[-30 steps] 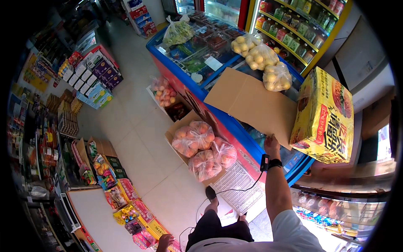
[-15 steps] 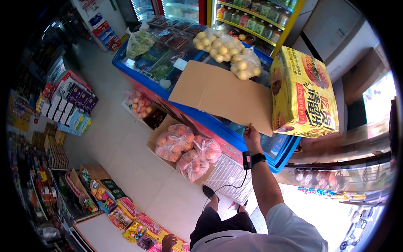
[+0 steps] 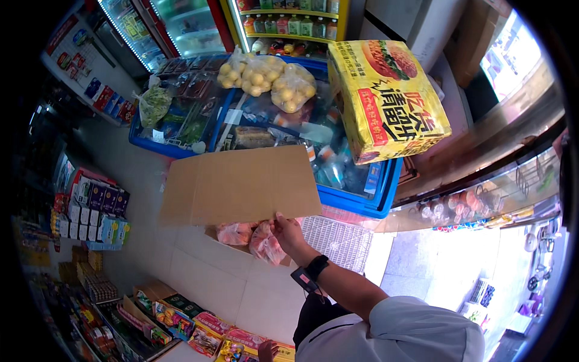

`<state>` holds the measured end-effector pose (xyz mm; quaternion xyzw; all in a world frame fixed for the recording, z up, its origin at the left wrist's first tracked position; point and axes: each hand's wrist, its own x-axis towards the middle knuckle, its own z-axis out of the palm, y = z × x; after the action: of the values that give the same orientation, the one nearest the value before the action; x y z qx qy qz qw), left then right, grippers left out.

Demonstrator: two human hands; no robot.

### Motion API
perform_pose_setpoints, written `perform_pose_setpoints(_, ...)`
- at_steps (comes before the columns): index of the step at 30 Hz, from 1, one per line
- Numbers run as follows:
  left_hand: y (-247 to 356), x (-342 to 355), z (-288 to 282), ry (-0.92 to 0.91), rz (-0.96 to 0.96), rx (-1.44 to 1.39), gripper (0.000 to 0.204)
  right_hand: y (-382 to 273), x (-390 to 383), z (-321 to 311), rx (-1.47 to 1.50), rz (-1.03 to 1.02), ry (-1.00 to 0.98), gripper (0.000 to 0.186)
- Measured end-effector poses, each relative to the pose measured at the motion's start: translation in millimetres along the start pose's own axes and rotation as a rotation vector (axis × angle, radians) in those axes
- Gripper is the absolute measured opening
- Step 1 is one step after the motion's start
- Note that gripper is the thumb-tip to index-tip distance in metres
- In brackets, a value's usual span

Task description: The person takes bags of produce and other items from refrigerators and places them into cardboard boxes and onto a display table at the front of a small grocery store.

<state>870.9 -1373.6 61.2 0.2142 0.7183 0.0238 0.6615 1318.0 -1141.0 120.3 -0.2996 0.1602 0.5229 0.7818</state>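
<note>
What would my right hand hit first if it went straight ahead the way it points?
Your right hand would likely meet the flat brown cardboard sheet its fingers pinch; past that, probably the blue-rimmed, glass-topped freezer, though depth is unclear.

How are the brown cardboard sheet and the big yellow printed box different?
The brown cardboard sheet is flat; the big yellow printed box is thick. The sheet is plain; the box has pictures. The right hand holds the sheet; the box rests on the blue-rimmed freezer. Both have corners.
</note>
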Motion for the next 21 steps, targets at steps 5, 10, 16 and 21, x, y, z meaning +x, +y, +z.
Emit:
perform_pose_setpoints(5, 12.9, -11.1, 1.6, -0.004, 0.037, 0.09, 0.03, -54.3, -116.5, -171.0, 0.019, 0.204, -0.014, 0.012)
perform_pose_setpoints(10, -2.0, -14.5, -8.1, -0.043, 0.053, 0.06, 0.03, -146.8, -294.8, -302.4, -0.194, 0.231, 0.228, 0.014)
perform_pose_setpoints(16, -46.2, -32.0, -8.2, 0.022, 0.036, 0.096, 0.02, -157.0, -381.6, -397.7, -0.187, 0.024, 0.504, 0.008)
perform_pose_setpoints(21, -77.6, -35.8, -24.7, -0.181, -0.069, 0.401, 0.02, -95.3, -317.6, -506.8, -0.109, -0.159, 0.609, 0.004)
